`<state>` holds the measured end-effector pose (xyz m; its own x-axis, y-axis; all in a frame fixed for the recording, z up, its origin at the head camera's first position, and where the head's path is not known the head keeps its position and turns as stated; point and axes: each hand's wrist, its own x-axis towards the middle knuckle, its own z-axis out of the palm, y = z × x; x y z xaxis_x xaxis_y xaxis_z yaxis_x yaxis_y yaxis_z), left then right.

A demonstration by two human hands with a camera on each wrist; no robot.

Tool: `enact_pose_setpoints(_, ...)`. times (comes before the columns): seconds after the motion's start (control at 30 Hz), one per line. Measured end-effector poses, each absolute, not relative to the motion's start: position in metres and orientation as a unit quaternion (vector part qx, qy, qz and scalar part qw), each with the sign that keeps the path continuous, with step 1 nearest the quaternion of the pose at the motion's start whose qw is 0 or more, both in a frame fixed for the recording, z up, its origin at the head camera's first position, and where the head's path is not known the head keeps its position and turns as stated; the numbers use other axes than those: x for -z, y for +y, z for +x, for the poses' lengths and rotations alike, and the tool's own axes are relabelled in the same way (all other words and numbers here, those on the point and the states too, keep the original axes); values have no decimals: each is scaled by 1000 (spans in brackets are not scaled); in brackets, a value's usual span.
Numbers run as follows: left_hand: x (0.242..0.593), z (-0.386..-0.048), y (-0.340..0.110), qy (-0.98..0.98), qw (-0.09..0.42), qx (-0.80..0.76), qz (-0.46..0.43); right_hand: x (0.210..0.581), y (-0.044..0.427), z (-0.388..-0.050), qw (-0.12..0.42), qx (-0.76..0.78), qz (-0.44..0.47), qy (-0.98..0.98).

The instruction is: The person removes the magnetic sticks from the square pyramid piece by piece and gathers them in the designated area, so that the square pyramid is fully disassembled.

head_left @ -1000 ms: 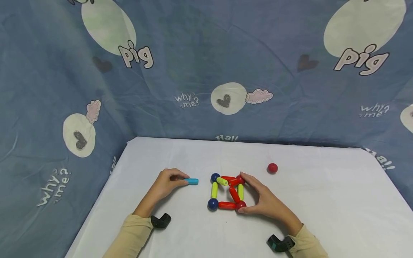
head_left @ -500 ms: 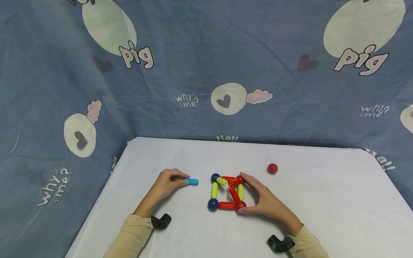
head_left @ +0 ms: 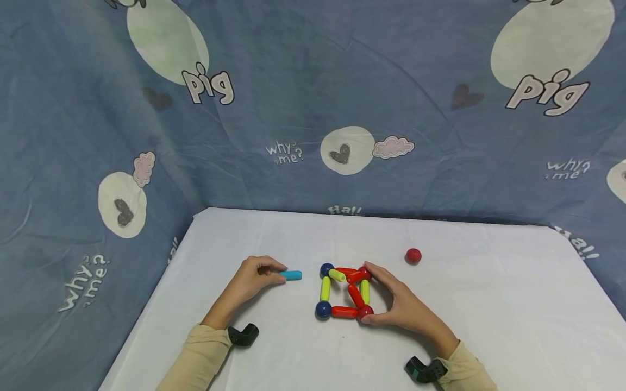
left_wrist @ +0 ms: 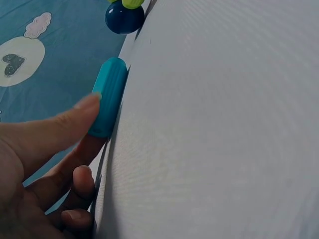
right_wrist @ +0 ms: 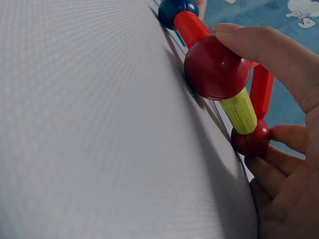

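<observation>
Light-blue stick [head_left: 293,275] is pinched between thumb and fingers of the left hand [head_left: 253,278], apart from the frame [head_left: 344,312]. The right hand [head_left: 407,305] grips this frame on the side facing it, thumb on the near red ball [head_left: 365,313], fingertips at the far one [head_left: 364,272]. Beyond the right hand lies a loose red ball [head_left: 413,256]. Probably the step is steadying the frame for the stick; next would call for bringing it to a ball. Since half a second ago, practically nothing has moved.
</observation>
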<state>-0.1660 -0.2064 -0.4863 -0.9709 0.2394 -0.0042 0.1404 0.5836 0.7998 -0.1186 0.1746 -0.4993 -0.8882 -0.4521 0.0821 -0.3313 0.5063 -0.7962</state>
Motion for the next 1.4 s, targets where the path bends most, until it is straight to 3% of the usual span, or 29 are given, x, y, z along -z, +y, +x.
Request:
enact_pose_setpoints(0.6, 479, -165, -203, 872, 68, -472, 111, 499, 175, -120, 70, 445, -230, 862)
enact_pose_setpoints(0.93, 453, -165, -146, 846, 95, -485, 198, 499, 175, -119, 70, 446, -227, 863)
enact_pose_setpoints(1.2, 464, -168, -112, 834, 142, -484, 223, 501, 174, -119, 63, 443, -235, 863)
enact_pose_setpoints(1.4, 470, -168, -105, 839, 125, -483, 220, 500, 175, -119, 66, 448, -232, 861)
